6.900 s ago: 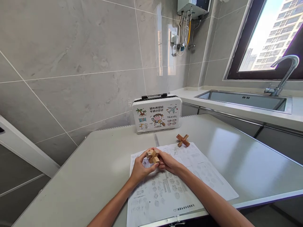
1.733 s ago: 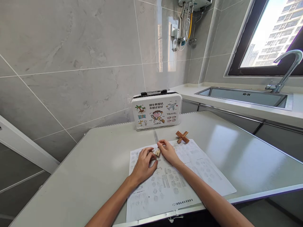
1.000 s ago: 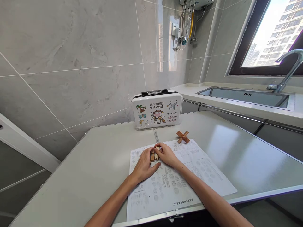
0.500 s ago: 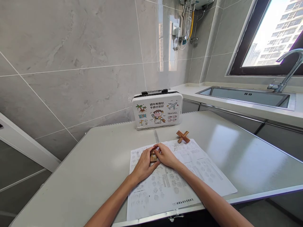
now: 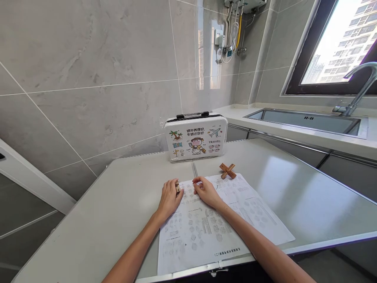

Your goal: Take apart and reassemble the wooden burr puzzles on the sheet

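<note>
My left hand [image 5: 170,196] is closed round a small wooden block puzzle [image 5: 177,187] at the upper left corner of a printed sheet. Fingers cover much of the puzzle; only its right side shows, between fingertips and thumb. To the right, my right hand [image 5: 207,192] rests over the sheet's upper part, fingers loosely curled and a gap left between them and the thumb. Nothing shows in it. Beyond that hand, a cross-shaped wooden puzzle [image 5: 227,171] lies at the sheet's top edge. The printed sheet [image 5: 206,251] carries rows of small diagrams and lies beneath both forearms.
A white case [image 5: 196,137] with cartoon prints stands upright at the back of the pale folding table [image 5: 97,220], near the tiled wall. To the right are a counter with a sink [image 5: 306,120] and a faucet [image 5: 361,84]. A seam crosses the table behind the sheet.
My left hand has moved left, carrying the wooden block puzzle away from my right hand. The right hand has stayed nearly in place, its fingers no longer on the puzzle.
</note>
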The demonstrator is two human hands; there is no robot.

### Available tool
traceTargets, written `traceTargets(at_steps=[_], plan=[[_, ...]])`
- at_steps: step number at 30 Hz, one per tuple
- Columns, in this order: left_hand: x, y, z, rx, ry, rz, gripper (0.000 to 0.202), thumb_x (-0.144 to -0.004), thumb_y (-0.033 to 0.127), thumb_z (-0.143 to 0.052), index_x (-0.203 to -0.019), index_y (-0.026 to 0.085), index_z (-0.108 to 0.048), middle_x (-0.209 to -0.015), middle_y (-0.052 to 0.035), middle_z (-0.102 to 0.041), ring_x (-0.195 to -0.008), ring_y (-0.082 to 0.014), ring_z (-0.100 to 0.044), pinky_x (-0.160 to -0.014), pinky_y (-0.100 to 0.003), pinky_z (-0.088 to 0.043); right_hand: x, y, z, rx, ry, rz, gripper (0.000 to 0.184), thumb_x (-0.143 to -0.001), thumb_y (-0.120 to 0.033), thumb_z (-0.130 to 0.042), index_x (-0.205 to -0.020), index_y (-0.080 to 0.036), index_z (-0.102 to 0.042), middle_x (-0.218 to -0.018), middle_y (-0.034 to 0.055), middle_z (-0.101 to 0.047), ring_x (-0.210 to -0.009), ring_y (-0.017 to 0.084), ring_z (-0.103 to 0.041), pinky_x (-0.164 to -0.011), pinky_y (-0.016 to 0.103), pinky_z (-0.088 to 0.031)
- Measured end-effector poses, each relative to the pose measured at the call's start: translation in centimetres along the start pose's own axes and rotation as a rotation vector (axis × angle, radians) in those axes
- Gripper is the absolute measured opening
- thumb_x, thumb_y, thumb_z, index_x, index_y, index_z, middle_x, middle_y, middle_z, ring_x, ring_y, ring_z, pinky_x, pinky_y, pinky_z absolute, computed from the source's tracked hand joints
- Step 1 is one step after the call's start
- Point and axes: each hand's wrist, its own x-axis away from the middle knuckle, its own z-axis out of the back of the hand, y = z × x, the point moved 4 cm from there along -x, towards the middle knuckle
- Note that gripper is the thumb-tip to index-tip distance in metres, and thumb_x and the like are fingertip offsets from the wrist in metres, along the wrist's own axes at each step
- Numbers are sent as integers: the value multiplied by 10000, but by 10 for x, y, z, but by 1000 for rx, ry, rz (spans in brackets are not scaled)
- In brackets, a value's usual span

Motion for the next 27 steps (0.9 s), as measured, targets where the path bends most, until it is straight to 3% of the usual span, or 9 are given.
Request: traceTargets(at_steps=[2, 5, 9, 12, 18, 27], plan=[[-2, -7, 1, -40, 28, 38, 390, -995, 347, -559, -1354, 202, -517, -1305, -134, -619, -1218, -321, -572, -1049, -540, -474, -1, 1, 1, -52, 15, -44, 196, -863, -370, -651, -990, -222, -629, -679, -33, -678, -537, 150, -591, -581, 287, -444], [-2, -7, 3, -88, 61, 48, 387, -981, 341, -563, -1345, 212, -524, -1287, -132, -630, -1213, -337, -571, -1046, -559, -465, -5, 5, 5, -156, 50, -100, 243, -853, -436, -665, -947, -217, -618, -699, -27, -676, -453, 111, -499, -509, 274, -414], [-1, 8, 10, -127, 113, -41, 396, -964, 307, -575, -1351, 241, -524, -1311, -132, -622, -1275, -357, -540, -1104, -600, -414, -10, 7, 14, -351, 131, -145, 337, -819, -533, -696, -876, -212, -608, -874, 45, -693, -568, 130, -579, -481, 267, -442], [0, 22, 13, -126, 96, -108, 447, -961, 311, -593, -1392, 241, -495, -1385, -141, -580, -1340, -363, -503, -1136, -599, -397, -13, 7, 21, -493, 199, -157, 370, -817, -569, -700, -855, -216, -598, -884, 62, -671, -600, 141, -586, -465, 268, -450], [4, 42, 14, -94, 25, -167, 425, -979, 294, -578, -1393, 248, -494, -1412, -134, -564, -1361, -345, -491, -1115, -565, -430, -19, 11, 40, -700, 316, -151, 404, -871, -625, -631, -815, -245, -507, -719, 3, -570, -519, 122, -507, -397, 250, -397], [6, 51, 17, -28, -15, -204, 393, -978, 243, -582, -1366, 271, -528, -1382, -111, -577, -1338, -330, -508, -1111, -561, -452, -26, 25, 76, -825, 453, -129, 523, -936, -739, -444, -749, -260, -353, -572, -65, -376, -399, 91, -337, -311, 216, -272]])
